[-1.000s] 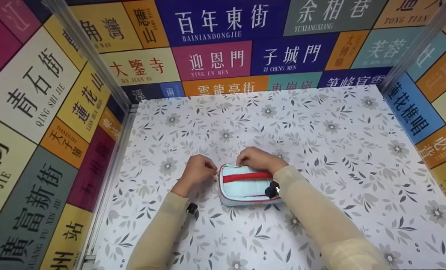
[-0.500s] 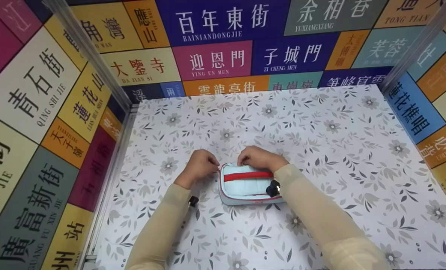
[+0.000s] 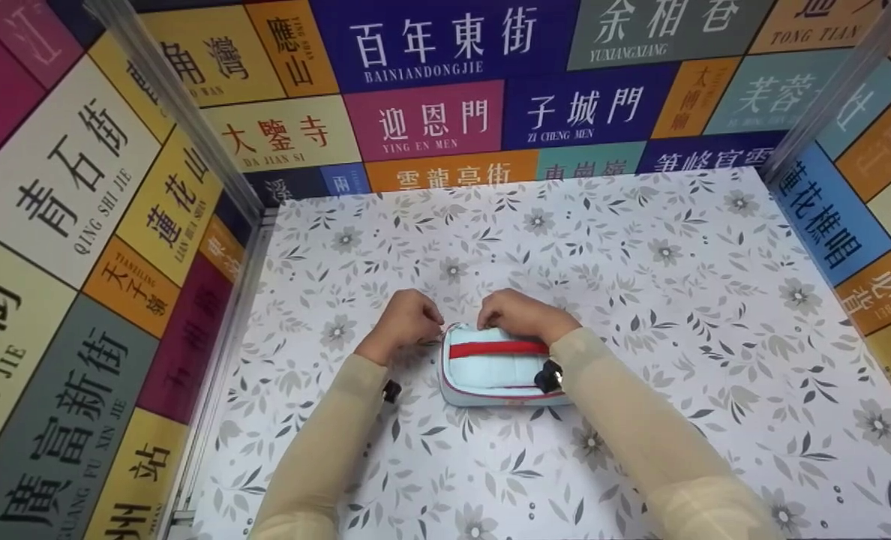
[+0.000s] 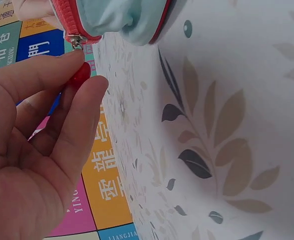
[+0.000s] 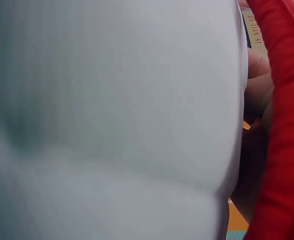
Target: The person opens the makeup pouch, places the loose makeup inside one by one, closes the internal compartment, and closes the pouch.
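A pale blue zippered pouch [image 3: 494,373] with red trim and a red strap handle [image 3: 490,349] lies on the table. My left hand [image 3: 409,321] is by its far left corner. In the left wrist view, thumb and index finger pinch the red zipper pull [image 4: 81,75], which hangs from a metal slider [image 4: 77,40] on the red zipper. Across the pouch's far edge, my right hand [image 3: 524,313] grips the rim with curled fingers. In the right wrist view, the pouch and strap hide most of those fingers [image 5: 259,92].
The table [image 3: 603,247] has a white covering with grey flowers and leaves. Colourful panels with printed characters [image 3: 423,120] stand behind it and along both sides. A dark wrist camera [image 3: 548,375] on the right sleeve overlaps the pouch's near right corner.
My left hand has moved away from me, along the pouch's left side to its far corner. The pouch and right hand have shifted very slightly to the right and away.
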`<state>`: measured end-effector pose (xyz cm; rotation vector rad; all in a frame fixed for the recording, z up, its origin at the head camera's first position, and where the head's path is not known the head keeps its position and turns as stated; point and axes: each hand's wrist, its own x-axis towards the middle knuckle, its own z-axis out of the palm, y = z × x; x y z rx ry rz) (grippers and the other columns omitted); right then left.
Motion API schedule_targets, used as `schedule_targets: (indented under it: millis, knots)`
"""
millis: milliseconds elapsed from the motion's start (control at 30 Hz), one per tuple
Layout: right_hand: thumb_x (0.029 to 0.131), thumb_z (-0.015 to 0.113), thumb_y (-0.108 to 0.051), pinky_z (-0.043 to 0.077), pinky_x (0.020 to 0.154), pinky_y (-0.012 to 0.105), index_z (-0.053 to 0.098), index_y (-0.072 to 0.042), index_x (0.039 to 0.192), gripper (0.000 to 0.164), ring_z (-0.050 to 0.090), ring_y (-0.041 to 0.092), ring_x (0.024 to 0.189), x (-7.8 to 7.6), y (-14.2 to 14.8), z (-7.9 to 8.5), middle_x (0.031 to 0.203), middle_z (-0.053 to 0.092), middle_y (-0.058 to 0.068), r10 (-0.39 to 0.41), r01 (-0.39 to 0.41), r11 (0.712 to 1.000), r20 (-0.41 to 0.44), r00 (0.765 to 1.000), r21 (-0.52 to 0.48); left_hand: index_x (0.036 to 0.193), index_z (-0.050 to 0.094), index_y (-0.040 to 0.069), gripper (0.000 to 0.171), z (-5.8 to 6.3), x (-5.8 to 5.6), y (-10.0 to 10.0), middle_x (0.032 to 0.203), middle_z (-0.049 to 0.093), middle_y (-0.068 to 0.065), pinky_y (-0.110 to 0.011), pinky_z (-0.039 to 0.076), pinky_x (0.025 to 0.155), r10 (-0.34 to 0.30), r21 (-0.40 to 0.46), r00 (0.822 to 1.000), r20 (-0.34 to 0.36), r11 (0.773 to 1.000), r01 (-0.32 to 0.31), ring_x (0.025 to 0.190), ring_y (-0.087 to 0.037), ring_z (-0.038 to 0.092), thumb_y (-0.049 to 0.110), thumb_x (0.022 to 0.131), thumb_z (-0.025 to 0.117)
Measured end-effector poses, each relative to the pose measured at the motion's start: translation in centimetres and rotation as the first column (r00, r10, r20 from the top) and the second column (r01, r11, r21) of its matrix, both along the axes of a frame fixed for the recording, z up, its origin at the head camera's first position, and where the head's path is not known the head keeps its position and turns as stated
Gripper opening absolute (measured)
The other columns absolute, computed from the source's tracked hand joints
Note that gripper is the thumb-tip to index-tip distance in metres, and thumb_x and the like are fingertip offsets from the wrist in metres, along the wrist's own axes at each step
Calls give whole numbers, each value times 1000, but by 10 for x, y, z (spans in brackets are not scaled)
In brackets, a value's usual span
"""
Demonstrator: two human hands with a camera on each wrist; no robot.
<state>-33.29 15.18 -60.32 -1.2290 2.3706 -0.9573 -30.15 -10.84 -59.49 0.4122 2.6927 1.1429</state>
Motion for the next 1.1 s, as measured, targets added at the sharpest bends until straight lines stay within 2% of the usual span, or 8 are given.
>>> schedule_targets:
  millis: [200,567,700,967,1100]
  knots:
    - [90,60,14,59,89,48,83,1,94,26,72,35,91,-2,3,-2,91,76,17,11,-11,999,-19,1000,-32,79,84,4,13,2,-6,4,75,78,-8,-27,47,52,4,-16,1000,8,1000,-4,57,-13,57,-5,75,75]
    - [83,56,20,58,86,40,83,2,94,34,69,34,87,-2,5,-1,88,73,18,16,-17,998,-17,1000,-53,79,84,3,11,1,-20,11,78,80,-8,-26,48,57,-22,-57,998,-66,998,18,63,-13,59,-1,73,75]
    - [83,57,20,58,85,40,83,2,93,33,69,34,86,-3,6,-3,86,73,18,22,-24,997,-22,1000,-72,81,84,3,12,0,-26,15,79,80,-8,-26,48,59,-36,-60,996,-77,998,32,65,-14,61,-1,74,75]
    - [86,59,17,59,86,44,83,2,93,29,71,35,87,-3,9,-7,87,75,18,19,-23,997,-61,998,-79,83,84,1,12,0,-36,30,80,79,-8,-27,50,61,-37,-15,999,-38,999,36,69,-15,61,-5,74,78]
    - [85,58,17,59,86,45,82,3,93,29,71,36,87,-3,9,-7,88,75,18,23,-29,995,-61,998,-94,81,84,4,13,-2,-39,37,81,80,-8,-28,52,63,-54,-16,996,-75,998,53,72,-16,64,-5,74,78]
